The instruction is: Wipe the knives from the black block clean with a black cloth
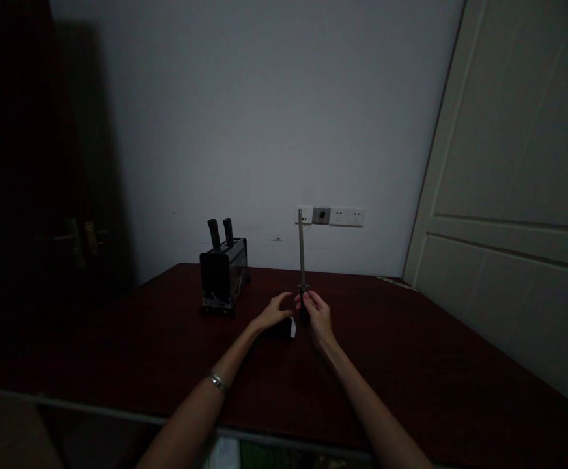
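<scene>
My right hand (317, 314) grips a honing steel (302, 251) by its black handle, with the thin grey rod pointing straight up. To its left, my left hand (273, 314) is open, thumb and fingers apart and curved toward the steel's handle without touching it. Below the left hand lies a dark object with a white end (292, 327), partly hidden by that hand and too dim to name. Farther back on the left stands a black knife block (223, 273) with two black handles (220, 234) sticking up from its top.
A dark red-brown table (386, 365) carries these things and meets a pale wall. Several wall sockets and a switch (333, 215) are behind the steel. A pale panelled door (513, 215) borders the right side. A dark door with a handle (76, 241) is at left.
</scene>
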`<state>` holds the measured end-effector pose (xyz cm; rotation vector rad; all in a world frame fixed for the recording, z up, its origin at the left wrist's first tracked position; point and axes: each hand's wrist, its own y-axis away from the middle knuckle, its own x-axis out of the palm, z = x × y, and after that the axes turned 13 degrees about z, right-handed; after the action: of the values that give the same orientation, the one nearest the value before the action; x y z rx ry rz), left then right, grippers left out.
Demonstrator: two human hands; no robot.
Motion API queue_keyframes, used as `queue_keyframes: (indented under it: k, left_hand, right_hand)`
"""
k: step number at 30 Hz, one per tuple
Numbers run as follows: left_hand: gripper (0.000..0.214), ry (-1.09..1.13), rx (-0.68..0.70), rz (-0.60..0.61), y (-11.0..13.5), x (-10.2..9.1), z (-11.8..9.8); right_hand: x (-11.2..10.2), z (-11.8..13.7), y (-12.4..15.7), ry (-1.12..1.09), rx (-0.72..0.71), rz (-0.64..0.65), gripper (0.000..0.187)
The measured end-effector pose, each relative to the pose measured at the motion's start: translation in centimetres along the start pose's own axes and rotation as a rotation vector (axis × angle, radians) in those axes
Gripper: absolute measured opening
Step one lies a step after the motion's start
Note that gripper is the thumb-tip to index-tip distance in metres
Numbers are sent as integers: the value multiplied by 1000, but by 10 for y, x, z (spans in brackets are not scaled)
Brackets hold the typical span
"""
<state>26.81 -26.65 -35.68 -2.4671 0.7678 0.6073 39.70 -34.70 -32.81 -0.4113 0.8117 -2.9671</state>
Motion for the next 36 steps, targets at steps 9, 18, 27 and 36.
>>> queue_keyframes:
  k: [9, 18, 27, 36]
  left_hand:
    - [29, -175, 134, -707, 5, -16, -7]
    - [29, -648, 480, -519, 27, -25, -36]
    - [32, -1329, 918, -67, 53, -36, -67]
    - [22, -1362, 1181, 6, 40, -40, -83]
  right_hand:
    - [2, 7, 4, 60, 10, 84, 38]
    - [-1, 4, 0, -16, 48, 28, 34]
    - [7, 1, 0, -199, 122, 38, 33]
    - [20, 20, 2, -257, 170, 113, 35]
